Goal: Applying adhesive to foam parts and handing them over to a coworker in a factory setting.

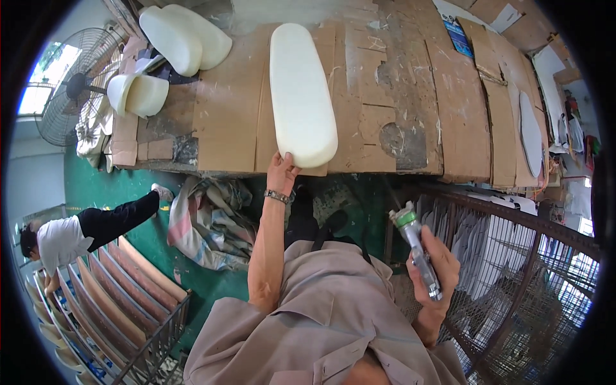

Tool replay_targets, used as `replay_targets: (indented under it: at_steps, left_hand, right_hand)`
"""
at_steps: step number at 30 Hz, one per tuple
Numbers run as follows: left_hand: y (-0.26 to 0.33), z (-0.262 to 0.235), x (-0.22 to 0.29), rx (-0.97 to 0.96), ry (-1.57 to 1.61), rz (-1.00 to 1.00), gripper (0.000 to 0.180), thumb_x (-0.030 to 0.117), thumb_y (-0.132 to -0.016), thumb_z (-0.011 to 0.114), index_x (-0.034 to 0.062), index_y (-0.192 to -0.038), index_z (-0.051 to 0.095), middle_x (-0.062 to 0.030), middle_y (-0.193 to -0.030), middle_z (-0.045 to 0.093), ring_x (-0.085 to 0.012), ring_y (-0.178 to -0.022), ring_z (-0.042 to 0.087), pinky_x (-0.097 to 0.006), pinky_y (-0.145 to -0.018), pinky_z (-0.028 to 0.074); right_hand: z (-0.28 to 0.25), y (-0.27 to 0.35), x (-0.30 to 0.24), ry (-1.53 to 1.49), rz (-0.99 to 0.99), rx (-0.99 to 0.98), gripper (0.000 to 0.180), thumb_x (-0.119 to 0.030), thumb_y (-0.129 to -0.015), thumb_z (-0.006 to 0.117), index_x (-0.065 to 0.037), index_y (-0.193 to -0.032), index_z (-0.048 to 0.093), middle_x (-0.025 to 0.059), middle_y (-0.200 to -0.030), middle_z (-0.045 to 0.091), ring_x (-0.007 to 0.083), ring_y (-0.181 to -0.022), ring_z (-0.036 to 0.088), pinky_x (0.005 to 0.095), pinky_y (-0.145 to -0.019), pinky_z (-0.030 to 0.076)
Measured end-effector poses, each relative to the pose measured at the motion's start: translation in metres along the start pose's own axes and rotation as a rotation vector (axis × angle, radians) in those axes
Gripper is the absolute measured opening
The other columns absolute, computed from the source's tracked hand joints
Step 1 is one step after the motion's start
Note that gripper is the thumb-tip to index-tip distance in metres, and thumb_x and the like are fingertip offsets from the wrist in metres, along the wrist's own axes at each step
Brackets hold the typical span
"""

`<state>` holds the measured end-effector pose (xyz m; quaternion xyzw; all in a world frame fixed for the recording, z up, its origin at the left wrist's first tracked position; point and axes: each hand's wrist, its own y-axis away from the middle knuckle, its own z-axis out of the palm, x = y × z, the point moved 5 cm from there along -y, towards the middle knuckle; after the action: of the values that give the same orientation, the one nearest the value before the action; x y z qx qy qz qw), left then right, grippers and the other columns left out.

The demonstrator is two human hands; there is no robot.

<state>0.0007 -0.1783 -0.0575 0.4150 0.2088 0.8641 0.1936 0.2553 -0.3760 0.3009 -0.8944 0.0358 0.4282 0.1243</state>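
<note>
A long cream-white pad (303, 96) with rounded ends, foam-like in look, lies lengthwise on the cardboard-covered table (228, 115). My left hand (284, 173) pinches its near end at the table's front edge, thumb on top and fingers partly hidden beneath. Off to the right, in front of the table, my right hand (437, 266) is wrapped round a metal spray gun (416, 240) with a green ring. The gun's head points up and away toward the table; its trigger is hard to make out.
Several cream moulded pieces (172, 42) rest at the table's far left, beside a large fan (78, 86). A metal cage rack (507, 256) stands at the right. Crumpled sacking (212, 224) lies on the green floor. Another person (67, 237) bends over a rack of curved panels (122, 289).
</note>
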Motion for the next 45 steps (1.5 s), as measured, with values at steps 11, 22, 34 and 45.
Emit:
replay_targets:
  at_steps: [11, 22, 34, 45]
  left_hand:
    - [-0.005, -0.018, -0.021, -0.002, 0.128, -0.026, 0.018, 0.013, -0.104, 0.053, 0.0065, -0.121, 0.058, -0.0038, -0.112, 0.069, -0.0165, -0.099, 0.068, -0.038, -0.088, 0.059]
    - [-0.005, -0.020, -0.025, -0.042, 0.120, 0.016, 0.027, 0.013, -0.105, 0.051, 0.0061, -0.131, 0.053, -0.0062, -0.118, 0.067, -0.0200, -0.106, 0.067, -0.042, -0.093, 0.057]
    - [-0.011, -0.030, -0.033, 0.025, 0.118, 0.038, 0.030, 0.009, -0.105, 0.049, 0.0043, -0.135, 0.051, -0.0087, -0.122, 0.065, -0.0219, -0.106, 0.066, -0.047, -0.096, 0.057]
    - [-0.010, -0.029, -0.032, -0.035, 0.142, 0.077, 0.025, 0.011, -0.105, 0.050, 0.0057, -0.129, 0.054, -0.0050, -0.115, 0.066, -0.0195, -0.103, 0.066, -0.044, -0.099, 0.055]
  right_hand:
    - [-0.020, 0.034, 0.015, 0.052, 0.044, 0.010, 0.048, -0.014, -0.088, 0.071, 0.009, -0.128, 0.060, 0.0183, -0.090, 0.069, 0.0207, -0.075, 0.068, 0.0290, -0.072, 0.053]
    - [-0.030, 0.059, 0.021, 0.055, 0.082, 0.046, 0.043, -0.007, -0.084, 0.074, 0.009, -0.123, 0.065, 0.0191, -0.091, 0.070, 0.0228, -0.076, 0.069, 0.0283, -0.071, 0.052]
    - [-0.040, 0.080, 0.020, -0.024, 0.242, -0.093, 0.048, -0.012, -0.078, 0.077, 0.007, -0.120, 0.067, 0.0219, -0.095, 0.071, 0.0258, -0.080, 0.070, 0.0304, -0.073, 0.051]
    - [-0.057, 0.097, 0.021, 0.022, 0.284, -0.161, 0.045, -0.015, -0.083, 0.075, 0.008, -0.121, 0.067, 0.0200, -0.095, 0.071, 0.0223, -0.081, 0.069, 0.0287, -0.076, 0.051]
